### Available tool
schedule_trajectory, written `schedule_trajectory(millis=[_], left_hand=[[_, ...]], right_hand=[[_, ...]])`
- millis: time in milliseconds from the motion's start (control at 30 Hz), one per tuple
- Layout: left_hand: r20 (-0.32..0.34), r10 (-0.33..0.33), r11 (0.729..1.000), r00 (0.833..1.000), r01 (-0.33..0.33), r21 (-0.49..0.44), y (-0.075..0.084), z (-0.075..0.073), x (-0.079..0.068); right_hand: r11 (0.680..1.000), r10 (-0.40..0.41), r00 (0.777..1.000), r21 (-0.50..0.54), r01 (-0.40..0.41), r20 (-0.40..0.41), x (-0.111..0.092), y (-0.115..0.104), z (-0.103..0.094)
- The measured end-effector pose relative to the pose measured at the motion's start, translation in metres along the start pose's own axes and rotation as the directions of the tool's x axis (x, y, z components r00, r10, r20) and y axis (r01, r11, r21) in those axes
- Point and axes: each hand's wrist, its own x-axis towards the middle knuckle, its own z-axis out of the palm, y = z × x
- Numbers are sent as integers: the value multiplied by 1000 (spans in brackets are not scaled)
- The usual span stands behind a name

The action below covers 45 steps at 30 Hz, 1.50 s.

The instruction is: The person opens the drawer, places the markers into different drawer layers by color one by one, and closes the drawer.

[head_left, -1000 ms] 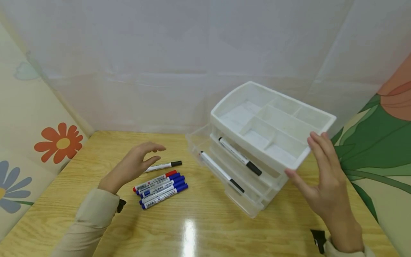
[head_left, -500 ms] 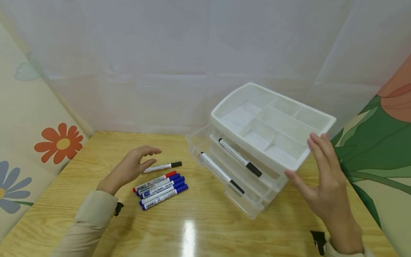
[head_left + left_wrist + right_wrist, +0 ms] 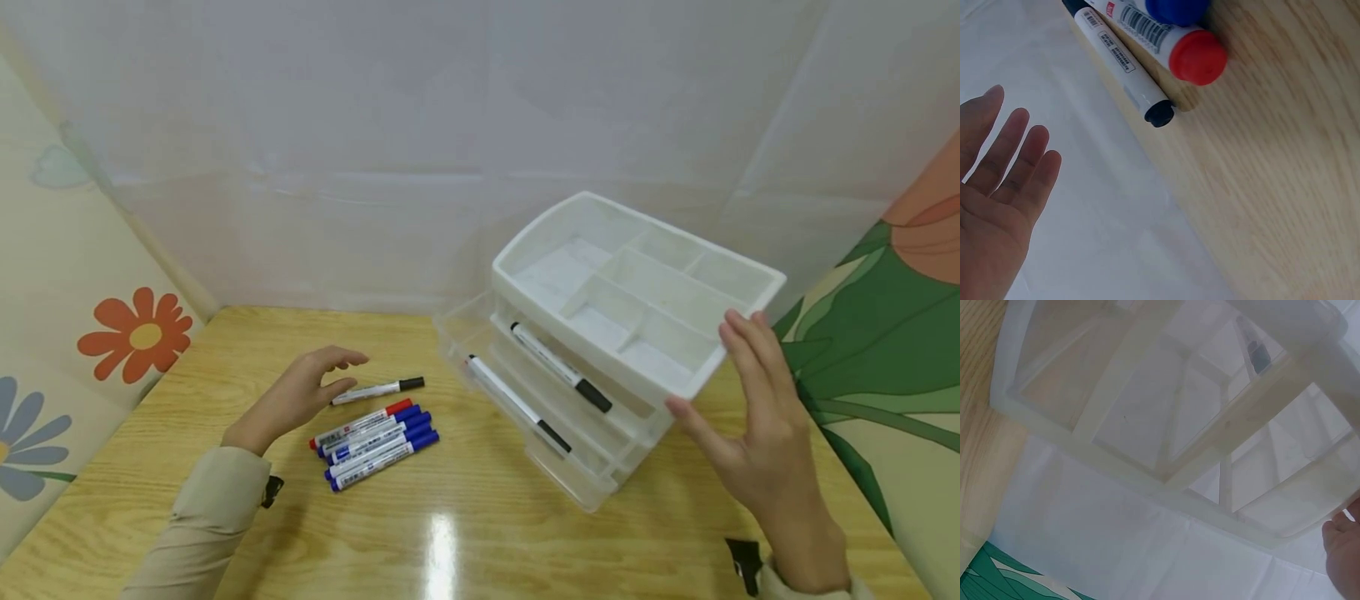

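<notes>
My left hand (image 3: 296,392) hovers at the left, fingers slightly bent and holding nothing. Its fingertips are close to a black-capped marker (image 3: 378,390) on the table. In the left wrist view its fingers are apart from that black marker (image 3: 1122,62). Beside it lie a red marker (image 3: 367,423) and several blue markers (image 3: 390,460) in a row. My right hand (image 3: 776,450) touches the right end of a white drawer organizer (image 3: 637,292), thumb at the front corner, fingers on the side. A black marker (image 3: 558,367) and another black marker (image 3: 517,402) lie in its clear drawers.
A clear drawer (image 3: 461,321) stands pulled out on the organizer's left front. The divided top tray (image 3: 551,271) has several compartments. Behind the wooden table (image 3: 360,542) hangs a white sheet (image 3: 337,167); flower-patterned walls flank both sides.
My left hand has drawn back slightly to the left, away from the black marker's cap, uncovering more of its barrel. My right hand and the organizer look unmoved.
</notes>
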Motion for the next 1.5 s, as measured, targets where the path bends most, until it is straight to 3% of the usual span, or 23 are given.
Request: schedule_trajectory(millis=[633,1133,1500], left_hand=[[14,-47,998,999,48,-35,-13,6,-5],[-39,-57,996,998,54,-69,-24,18,-9],[38,-117,992,992,119,-48,-21,17,-12]], right_hand=[[1000,-7,1000,1,7,-4,2,-2,0],[1000,-6,1000,0,6,-2,1,-3,-1],[1000,-20,1000,2,20,-16,3,-5,0]])
